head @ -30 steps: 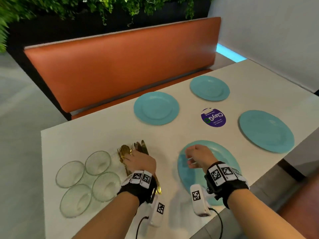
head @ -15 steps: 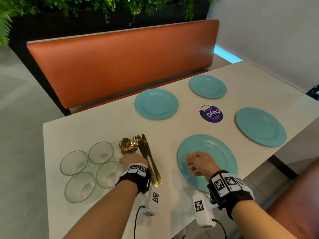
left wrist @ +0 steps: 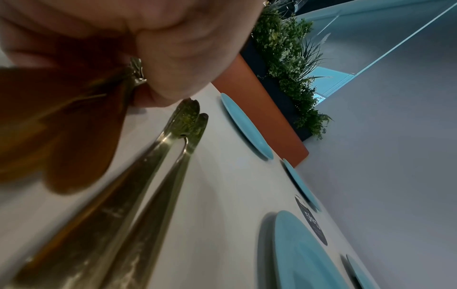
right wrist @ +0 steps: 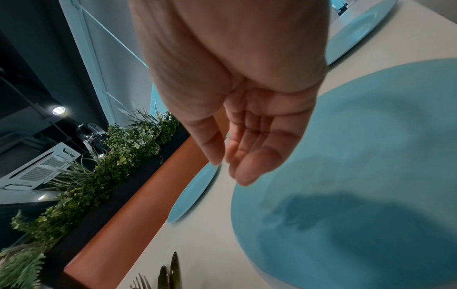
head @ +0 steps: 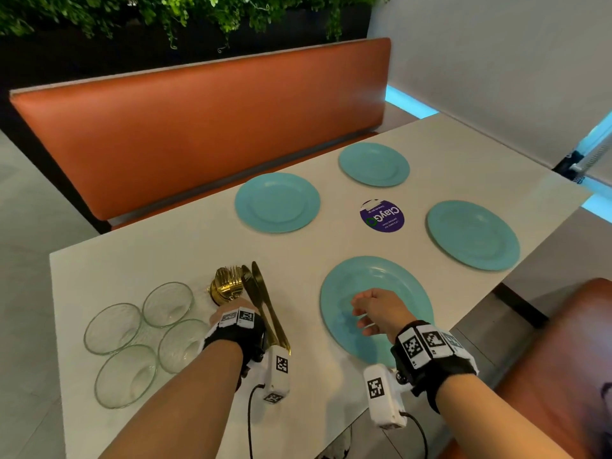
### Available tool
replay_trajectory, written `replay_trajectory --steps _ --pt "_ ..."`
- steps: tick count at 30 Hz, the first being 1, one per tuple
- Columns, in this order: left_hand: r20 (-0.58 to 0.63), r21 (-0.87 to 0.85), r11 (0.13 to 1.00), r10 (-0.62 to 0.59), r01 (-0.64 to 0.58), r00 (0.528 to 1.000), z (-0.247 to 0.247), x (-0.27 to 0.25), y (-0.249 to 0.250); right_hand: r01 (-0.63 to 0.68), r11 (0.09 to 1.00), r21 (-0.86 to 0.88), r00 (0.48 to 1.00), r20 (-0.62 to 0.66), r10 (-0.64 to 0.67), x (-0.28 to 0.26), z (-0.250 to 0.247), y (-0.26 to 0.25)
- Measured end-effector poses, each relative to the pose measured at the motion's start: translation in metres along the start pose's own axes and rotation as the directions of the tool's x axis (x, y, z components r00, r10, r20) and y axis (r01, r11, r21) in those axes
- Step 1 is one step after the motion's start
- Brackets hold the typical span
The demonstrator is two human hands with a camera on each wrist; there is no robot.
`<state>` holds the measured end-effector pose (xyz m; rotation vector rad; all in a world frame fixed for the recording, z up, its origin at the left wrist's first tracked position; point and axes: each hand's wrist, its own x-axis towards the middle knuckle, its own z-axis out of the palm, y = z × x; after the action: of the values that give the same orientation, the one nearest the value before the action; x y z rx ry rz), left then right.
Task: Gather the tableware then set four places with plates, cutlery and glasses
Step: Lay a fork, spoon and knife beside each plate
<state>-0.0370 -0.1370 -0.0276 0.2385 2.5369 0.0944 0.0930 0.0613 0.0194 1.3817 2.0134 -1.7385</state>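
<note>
Several teal plates lie on the white table point(head: 172, 260); the nearest plate point(head: 390, 279) is under my right hand point(head: 366, 311). That hand hovers over it with relaxed, straight fingers point(right wrist: 249, 156) and holds nothing. A pile of gold cutlery point(head: 228, 283) lies left of that plate, with two gold knives point(head: 261, 293) beside it. My left hand point(head: 230, 309) is curled on the pile's handles; in the left wrist view its thumb point(left wrist: 173, 74) pinches a gold piece point(left wrist: 136, 72), and the two knives point(left wrist: 148, 176) lie loose on the table. Several clear glasses point(head: 167, 304) stand at the left.
An orange bench back point(head: 205, 120) runs along the far side, with plants above it. A purple round sticker point(head: 382, 216) sits between the plates. Another orange seat point(head: 563, 359) is at my right. A white wall closes the table's right end.
My left hand slid back toward me along the cutlery handles, baring the fork and spoon heads. My right hand drew back over the near plate and its fingers loosened from a fist.
</note>
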Motion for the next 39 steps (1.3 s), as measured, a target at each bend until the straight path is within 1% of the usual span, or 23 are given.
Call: replay_trajectory --steps 2,3,6,9,11,13,14,15,16,17,18,19,21,23,26,28,31,34,35,37,39 --pt "-0.013 0.013 1.0 0.025 -0.024 1.0 0.0 0.001 0.001 -0.003 1.0 0.0 1.0 0.001 0.003 0.001 -0.001 0.0" --pt "-0.014 0.038 0.999 0.037 -0.036 0.999 0.0 -0.002 0.002 -0.005 1.0 -0.001 1.0 0.003 0.005 0.001 -0.001 0.0" --pt "-0.066 0.134 0.987 0.097 -0.087 0.993 0.005 0.0 -0.004 -0.009 1.0 -0.007 1.0 0.004 0.009 0.002 -0.001 0.001" --pt "-0.049 0.103 0.992 0.078 -0.072 0.996 0.004 0.003 -0.008 -0.01 1.0 -0.013 1.0 0.012 0.01 0.002 0.001 0.001" --pt "-0.039 0.067 0.998 -0.006 0.009 0.999 0.002 0.008 -0.004 -0.009 1.0 -0.016 1.0 0.016 0.009 0.001 0.002 0.001" --pt "-0.062 -0.061 0.991 -0.121 0.117 0.991 -0.003 0.007 0.004 -0.004 1.0 -0.024 1.0 0.019 0.005 0.0 0.002 0.0" --pt "-0.122 -0.207 0.966 -0.183 0.156 0.975 -0.008 0.003 0.008 -0.002 1.0 -0.028 1.0 0.02 0.003 0.0 0.002 -0.001" --pt "-0.148 -0.395 0.905 -0.233 0.158 0.961 -0.011 0.006 0.013 0.0 1.0 -0.031 1.0 0.019 0.001 0.0 0.002 -0.002" --pt "-0.133 -0.557 0.82 -0.242 0.13 0.961 -0.015 0.005 0.019 0.004 0.999 -0.032 1.0 0.019 -0.003 0.0 0.002 -0.005" --pt "-0.126 -0.686 0.723 -0.229 0.082 0.965 -0.019 0.006 0.025 0.01 0.999 -0.032 1.0 0.021 -0.01 -0.001 0.001 -0.008" --pt "-0.164 -0.742 0.67 -0.152 -0.02 0.975 -0.025 0.005 0.032 0.019 0.999 -0.033 1.0 0.025 -0.018 -0.002 0.001 -0.012" --pt "-0.176 -0.822 0.563 -0.108 -0.086 0.978 -0.029 0.003 0.039 0.031 0.999 -0.036 0.999 0.033 -0.03 -0.003 0.001 -0.016" --pt "-0.134 -0.926 0.353 0.014 -0.13 0.991 -0.038 -0.006 0.057 0.064 0.997 -0.054 0.996 0.061 -0.061 -0.005 0.0 -0.026" --pt "-0.149 -0.938 0.297 0.12 -0.179 0.981 -0.044 -0.013 0.074 0.104 0.992 -0.073 0.991 0.091 -0.097 -0.007 -0.002 -0.036" --pt "-0.143 -0.936 0.285 0.234 -0.208 0.962 -0.046 -0.021 0.094 0.156 0.985 -0.07 0.983 0.104 -0.149 -0.008 -0.005 -0.051" --pt "-0.124 -0.929 0.3 0.297 -0.216 0.947 -0.042 -0.022 0.103 0.185 0.981 -0.062 0.98 0.092 -0.179 -0.007 -0.007 -0.059" --pt "-0.092 -0.934 0.286 0.381 -0.212 0.92 -0.036 -0.027 0.115 0.22 0.975 -0.031 0.973 0.077 -0.217 -0.002 -0.009 -0.061" --pt "-0.071 -0.935 0.288 0.421 -0.208 0.904 -0.029 -0.032 0.122 0.252 0.968 0.005 0.968 0.016 -0.252 0.006 -0.008 -0.055" --pt "-0.066 -0.94 0.275 0.437 -0.203 0.897 -0.028 -0.033 0.123 0.258 0.966 0.013 0.966 -0.012 -0.258 0.008 -0.008 -0.053" --pt "-0.046 -0.944 0.271 0.458 -0.189 0.888 -0.026 -0.034 0.124 0.255 0.966 0.032 0.966 -0.055 -0.253 0.01 -0.008 -0.05" --pt "-0.028 -0.944 0.285 0.437 -0.168 0.899 -0.025 -0.033 0.121 0.25 0.965 0.08 0.966 -0.095 -0.242 0.011 -0.007 -0.046"
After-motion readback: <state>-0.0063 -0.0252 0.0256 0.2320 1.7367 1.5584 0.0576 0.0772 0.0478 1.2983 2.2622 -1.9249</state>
